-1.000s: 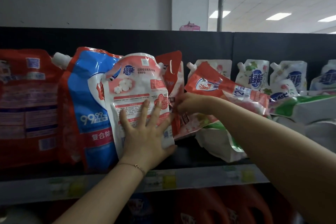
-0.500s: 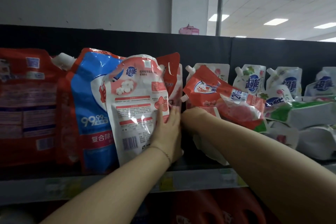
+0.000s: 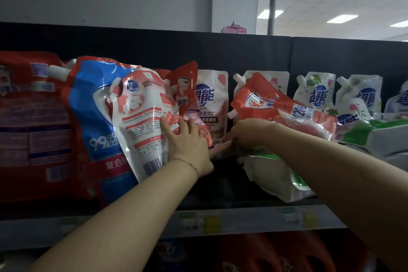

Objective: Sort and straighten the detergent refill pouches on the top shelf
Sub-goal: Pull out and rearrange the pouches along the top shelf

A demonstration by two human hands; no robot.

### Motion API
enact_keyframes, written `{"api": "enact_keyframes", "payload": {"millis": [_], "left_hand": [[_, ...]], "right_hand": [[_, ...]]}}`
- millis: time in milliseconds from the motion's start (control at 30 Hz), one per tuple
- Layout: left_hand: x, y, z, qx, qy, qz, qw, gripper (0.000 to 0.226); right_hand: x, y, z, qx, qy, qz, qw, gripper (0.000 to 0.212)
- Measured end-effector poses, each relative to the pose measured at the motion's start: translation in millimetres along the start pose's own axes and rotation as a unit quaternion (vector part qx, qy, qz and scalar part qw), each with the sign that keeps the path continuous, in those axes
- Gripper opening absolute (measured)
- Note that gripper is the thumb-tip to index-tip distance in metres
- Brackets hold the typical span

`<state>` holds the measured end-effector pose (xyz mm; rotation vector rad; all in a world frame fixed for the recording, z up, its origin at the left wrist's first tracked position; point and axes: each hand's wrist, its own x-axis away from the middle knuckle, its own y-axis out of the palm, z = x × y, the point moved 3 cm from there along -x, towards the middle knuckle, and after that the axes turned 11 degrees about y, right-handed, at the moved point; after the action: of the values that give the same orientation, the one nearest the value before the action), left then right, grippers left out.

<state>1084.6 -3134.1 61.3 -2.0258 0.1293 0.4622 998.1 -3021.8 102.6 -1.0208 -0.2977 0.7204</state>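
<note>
Your left hand has turned from the edge of the white-and-pink pouch onto its lower face, and that pouch now leans further left. Nearest you, the price rail fronts the top shelf. Your left fingers lie straight and spread, pressing the white-and-pink pouch against the blue pouch, likely to stop it flopping forward. Your right hand reaches under the tilted red-orange pouch, above a slumped green-and-white pouch. Its fingers curl out of sight, so you cannot tell what they hold; probably they are clearing a gap. Farther back, the upright pouch and the back row stand against the black panel.
</note>
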Motion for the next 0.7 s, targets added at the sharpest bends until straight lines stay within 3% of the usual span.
{"api": "enact_keyframes", "payload": {"millis": [200,267,333,400,500,600,700], "left_hand": [[7,0,11,-0.035,0.046,0.018,0.998,0.096],[11,-4,17,-0.024,0.06,-0.01,0.998,0.095],[10,-21,18,0.025,0.061,-0.017,0.998,0.079],[1,-43,11,0.117,0.045,0.051,0.991,0.055],[-22,-59,-3,0.279,0.009,0.161,0.947,0.034],[-44,-66,-13,0.265,-0.019,0.229,0.937,0.062],[-68,-62,-25,0.243,-0.083,0.178,0.95,0.08]], "right_hand": [[-3,2,-11,0.004,0.033,0.023,0.999,0.037],[-3,1,-23,0.02,0.029,-0.005,0.999,0.042],[-2,0,-34,0.007,0.044,-0.069,0.997,0.054],[-1,3,-42,0.009,0.063,-0.113,0.992,0.059],[-4,13,-51,0.044,0.076,-0.118,0.989,0.061],[-5,19,-55,0.03,0.1,-0.102,0.989,0.06],[-9,24,-55,0.037,0.105,-0.067,0.991,0.055]]}}
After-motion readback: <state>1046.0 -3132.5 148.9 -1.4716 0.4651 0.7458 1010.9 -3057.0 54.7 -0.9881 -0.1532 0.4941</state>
